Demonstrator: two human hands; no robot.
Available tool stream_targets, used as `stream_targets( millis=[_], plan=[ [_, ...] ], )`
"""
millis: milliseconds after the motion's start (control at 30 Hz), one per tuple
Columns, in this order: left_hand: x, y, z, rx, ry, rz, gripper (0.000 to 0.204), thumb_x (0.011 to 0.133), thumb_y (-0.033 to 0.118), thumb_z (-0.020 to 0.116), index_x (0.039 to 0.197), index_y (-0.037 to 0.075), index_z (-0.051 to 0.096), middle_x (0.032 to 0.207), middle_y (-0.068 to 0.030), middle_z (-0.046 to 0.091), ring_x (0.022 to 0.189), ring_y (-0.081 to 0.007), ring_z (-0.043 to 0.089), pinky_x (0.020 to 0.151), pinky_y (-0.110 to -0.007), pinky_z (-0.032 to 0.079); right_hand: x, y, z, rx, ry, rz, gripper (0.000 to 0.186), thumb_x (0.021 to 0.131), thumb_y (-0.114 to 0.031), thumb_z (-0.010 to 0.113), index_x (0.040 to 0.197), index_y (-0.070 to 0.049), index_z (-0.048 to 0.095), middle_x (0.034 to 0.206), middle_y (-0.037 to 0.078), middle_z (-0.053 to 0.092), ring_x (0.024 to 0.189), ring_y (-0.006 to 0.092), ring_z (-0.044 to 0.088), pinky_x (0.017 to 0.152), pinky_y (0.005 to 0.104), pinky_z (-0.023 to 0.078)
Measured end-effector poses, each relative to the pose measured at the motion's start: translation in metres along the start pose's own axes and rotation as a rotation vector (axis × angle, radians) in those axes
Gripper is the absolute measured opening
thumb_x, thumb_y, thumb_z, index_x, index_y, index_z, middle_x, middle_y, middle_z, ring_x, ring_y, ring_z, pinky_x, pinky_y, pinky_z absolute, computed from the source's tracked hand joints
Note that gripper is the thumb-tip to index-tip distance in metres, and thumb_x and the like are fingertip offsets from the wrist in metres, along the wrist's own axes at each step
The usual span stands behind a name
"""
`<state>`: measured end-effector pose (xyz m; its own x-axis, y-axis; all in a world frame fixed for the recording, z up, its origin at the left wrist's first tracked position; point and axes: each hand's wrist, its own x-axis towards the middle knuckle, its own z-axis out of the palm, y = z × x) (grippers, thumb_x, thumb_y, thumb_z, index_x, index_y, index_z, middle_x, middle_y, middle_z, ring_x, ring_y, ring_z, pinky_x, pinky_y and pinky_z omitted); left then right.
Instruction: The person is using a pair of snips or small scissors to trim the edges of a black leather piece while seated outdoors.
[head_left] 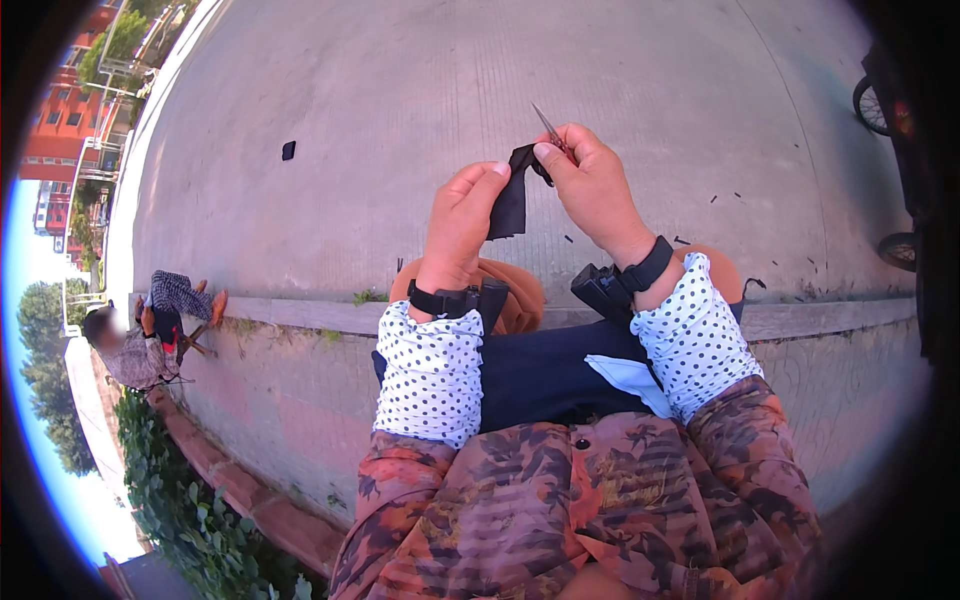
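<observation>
In front of my knees, my left hand (458,222) pinches a small black piece of cloth (509,207) between thumb and fingers, and its lower end hangs down. My right hand (596,192) grips small pointed scissors (546,122), blades pointing up and away to the left. The right thumb and fingers are also at the cloth's upper right end; the fold there is partly hidden. Across my lap lies dark navy fabric (540,385) with a light blue piece (632,380) on it.
Small dark scraps (738,195) are scattered over the concrete ground at the right. A black square piece (289,150) lies farther off at the left. A person (150,335) sits by the kerb (300,313) on the left. A wheeled vehicle (890,150) stands at the right edge.
</observation>
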<state>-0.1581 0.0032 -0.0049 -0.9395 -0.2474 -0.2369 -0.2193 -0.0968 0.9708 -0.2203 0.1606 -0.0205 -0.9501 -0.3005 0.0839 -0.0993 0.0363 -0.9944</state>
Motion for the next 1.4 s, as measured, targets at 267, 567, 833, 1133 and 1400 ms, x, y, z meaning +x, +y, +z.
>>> stream_targets(
  millis=[267,567,833,1133,1400],
  plan=[
    [-0.002,-0.003,-0.003,0.002,-0.066,0.047,0.016,0.091,0.005,0.067,0.106,0.004,0.063,0.091,0.0006,0.065,0.078,-0.0051,0.059,0.072,-0.021,0.05,0.003,-0.001,-0.006,0.142,0.06,0.02,0.016,0.098,-0.015,0.06,0.1,0.0,0.063,0.084,0.002,0.062,0.077,0.0085,0.054,0.071,0.0262,0.047],
    [-0.004,-0.003,-0.005,-0.063,-0.152,-0.017,0.017,0.088,0.001,0.07,0.1,0.006,0.059,0.091,0.0006,0.063,0.085,-0.0077,0.061,0.079,-0.023,0.05,0.003,-0.004,-0.011,0.261,0.01,0.191,0.017,0.098,-0.017,0.058,0.102,-0.001,0.061,0.089,0.002,0.062,0.079,0.0086,0.054,0.071,0.0265,0.047],
    [-0.012,0.004,0.001,-0.06,-0.205,0.029,0.01,0.093,0.006,0.067,0.102,0.005,0.062,0.09,0.0025,0.063,0.082,-0.0045,0.058,0.076,-0.021,0.047,0.0,-0.005,-0.019,0.218,0.041,0.126,0.016,0.099,-0.018,0.058,0.102,-0.002,0.06,0.088,0.002,0.062,0.074,0.0076,0.053,0.063,0.0251,0.046],
    [-0.012,-0.001,-0.006,-0.211,-0.25,0.079,0.016,0.098,0.017,0.061,0.102,0.003,0.068,0.091,0.0027,0.065,0.083,-0.0052,0.057,0.078,-0.022,0.044,-0.014,-0.029,-0.031,0.216,0.029,0.175,0.01,0.101,-0.016,0.057,0.101,-0.007,0.058,0.078,-0.002,0.056,0.055,0.0036,0.039,0.05,0.0225,0.033],
    [-0.019,0.001,0.0,-0.317,-0.242,0.171,0.015,0.098,0.017,0.059,0.097,0.005,0.067,0.089,0.0035,0.064,0.084,-0.0052,0.055,0.076,-0.022,0.043,-0.019,-0.061,-0.031,0.148,-0.03,0.178,0.015,0.1,-0.02,0.056,0.101,-0.005,0.058,0.081,0.0,0.06,0.065,0.0053,0.048,0.055,0.0224,0.04]
  ],
)
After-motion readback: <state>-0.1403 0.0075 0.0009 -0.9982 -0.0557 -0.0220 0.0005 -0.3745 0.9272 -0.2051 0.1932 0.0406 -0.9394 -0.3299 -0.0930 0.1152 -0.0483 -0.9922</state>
